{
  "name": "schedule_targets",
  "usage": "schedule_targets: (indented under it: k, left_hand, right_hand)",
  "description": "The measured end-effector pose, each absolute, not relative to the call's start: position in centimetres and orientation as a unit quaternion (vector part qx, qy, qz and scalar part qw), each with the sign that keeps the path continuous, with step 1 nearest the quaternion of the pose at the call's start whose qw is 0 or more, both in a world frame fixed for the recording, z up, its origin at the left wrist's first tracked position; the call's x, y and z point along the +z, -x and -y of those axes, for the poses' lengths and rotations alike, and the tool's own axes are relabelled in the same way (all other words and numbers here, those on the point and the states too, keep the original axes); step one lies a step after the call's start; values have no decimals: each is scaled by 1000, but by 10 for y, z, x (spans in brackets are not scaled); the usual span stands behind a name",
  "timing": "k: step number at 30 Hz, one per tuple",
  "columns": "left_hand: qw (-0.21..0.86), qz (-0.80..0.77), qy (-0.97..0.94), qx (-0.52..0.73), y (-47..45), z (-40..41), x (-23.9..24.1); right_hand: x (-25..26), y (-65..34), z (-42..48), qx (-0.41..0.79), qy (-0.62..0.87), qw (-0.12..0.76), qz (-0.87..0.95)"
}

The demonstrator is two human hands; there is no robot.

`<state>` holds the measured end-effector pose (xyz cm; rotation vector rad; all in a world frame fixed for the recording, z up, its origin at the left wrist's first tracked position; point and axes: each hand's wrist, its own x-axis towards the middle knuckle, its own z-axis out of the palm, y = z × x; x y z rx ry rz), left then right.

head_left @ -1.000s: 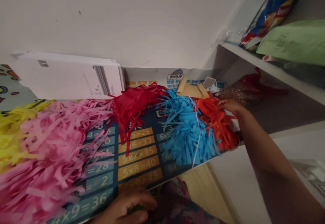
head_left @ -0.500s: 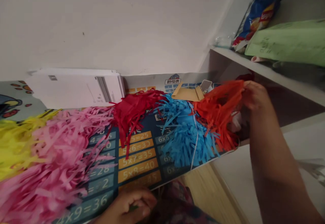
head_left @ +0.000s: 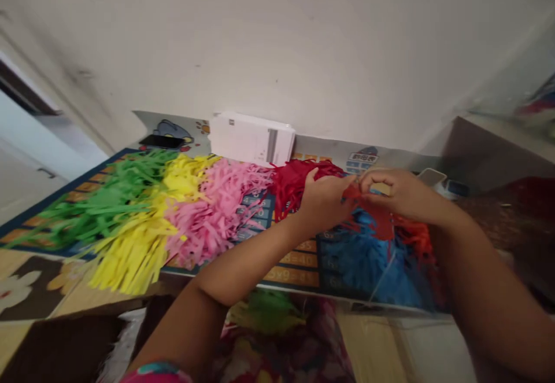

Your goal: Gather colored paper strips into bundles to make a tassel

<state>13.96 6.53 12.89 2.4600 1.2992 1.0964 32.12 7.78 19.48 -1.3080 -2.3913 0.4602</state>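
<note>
My left hand [head_left: 327, 198] and my right hand [head_left: 396, 192] meet above the right part of the mat. Both pinch an orange fringed paper tassel [head_left: 381, 221], and its top is gathered between my fingertips. More orange strips hang behind my right wrist. Below my hands lies a blue paper tassel [head_left: 364, 258], crossed by a thin pale string [head_left: 384, 276]. Beside my left hand is a red tassel [head_left: 288, 183], partly hidden by it. Farther left lie pink [head_left: 208, 221], yellow [head_left: 143, 244] and green [head_left: 104, 198] tassels.
The tassels lie on a blue mat [head_left: 299, 276] printed with sums. A white box [head_left: 249, 140] leans on the wall behind, and a black phone [head_left: 162, 141] lies at the back left. On the right stands an open shelf [head_left: 498, 146]. Some green paper [head_left: 273, 310] rests on my lap.
My right hand has brought the orange tassel left, over the blue one. My left hand has risen from the mat's front edge to grip it too. The view has swung left.
</note>
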Motion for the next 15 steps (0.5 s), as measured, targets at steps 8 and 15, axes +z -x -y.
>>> schedule_targets:
  k: [8,15]
  left_hand:
    - [-129,-514,-763,371,1,-18,111]
    - [-358,-492,-714,347,39,66,136]
  right_hand:
    - [73,-203,37,218,303,439,818]
    - [37,-98,57,341,266,500,750]
